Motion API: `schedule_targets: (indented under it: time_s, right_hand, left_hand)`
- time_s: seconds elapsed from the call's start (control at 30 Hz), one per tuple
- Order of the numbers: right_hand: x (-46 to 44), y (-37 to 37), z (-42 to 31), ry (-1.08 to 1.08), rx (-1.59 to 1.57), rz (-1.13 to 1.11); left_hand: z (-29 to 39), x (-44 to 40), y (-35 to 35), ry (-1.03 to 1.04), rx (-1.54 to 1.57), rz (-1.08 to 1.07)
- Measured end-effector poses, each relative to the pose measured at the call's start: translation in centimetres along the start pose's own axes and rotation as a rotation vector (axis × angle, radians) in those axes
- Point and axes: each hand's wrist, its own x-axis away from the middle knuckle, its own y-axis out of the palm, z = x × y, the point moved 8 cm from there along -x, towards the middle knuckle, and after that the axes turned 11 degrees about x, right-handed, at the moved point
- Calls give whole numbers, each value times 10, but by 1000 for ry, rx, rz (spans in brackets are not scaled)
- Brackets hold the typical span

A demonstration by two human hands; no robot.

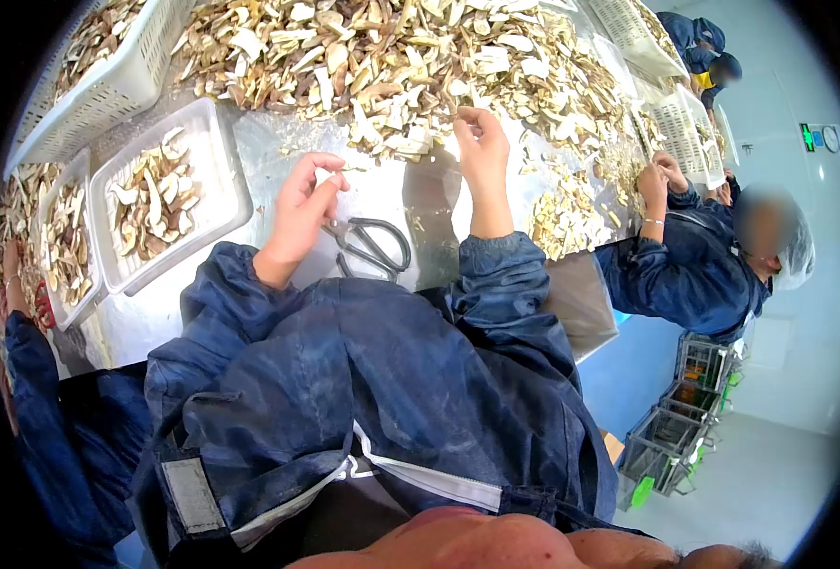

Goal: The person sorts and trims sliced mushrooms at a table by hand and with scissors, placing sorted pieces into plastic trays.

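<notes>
My left hand [299,213] is above the metal table, its thumb and fingers closed on a small mushroom piece [355,169]. At the near edge of a large pile of dried mushroom slices [382,66], my right hand [484,161] has its fingers curled together. Whatever they may hold is too small to make out. A pair of scissors [403,248] with black handles lies on the table between my wrists, its blades partly hidden by my left hand. Left of that hand stands a white plastic tray [234,190] with several mushroom slices in it.
Smaller mushroom bits [562,218] lie to the right of my right hand. White perforated crates [145,71] with slices stand at upper left and upper right. A co-worker [695,256] works at right; another person's sleeve [36,408] is at left, near red-handled scissors [44,305].
</notes>
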Motion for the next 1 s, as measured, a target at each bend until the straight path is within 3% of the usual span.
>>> schedule_targets:
  time_s: [0.17, 0.53, 0.63, 0.77, 0.87, 1.0]
  right_hand:
    - [30, 21, -27, 19, -51, -149]
    - [13, 57, -62, -311, 577, 17]
    - [12, 59, -56, -243, 373, -65]
    - [33, 57, -46, 164, -239, -389]
    - [58, 61, -52, 269, -538, -600]
    - [75, 64, -52, 336, -594, -722]
  left_hand:
    - [4, -2, -10, -31, 33, 59]
    - [5, -5, -18, -24, 60, 55]
    - [6, -4, -20, -21, 40, 40]
    - [6, -3, -17, -25, 49, 19]
    - [6, -3, -14, -32, 60, -7]
    - [7, -2, -10, -33, 85, -50]
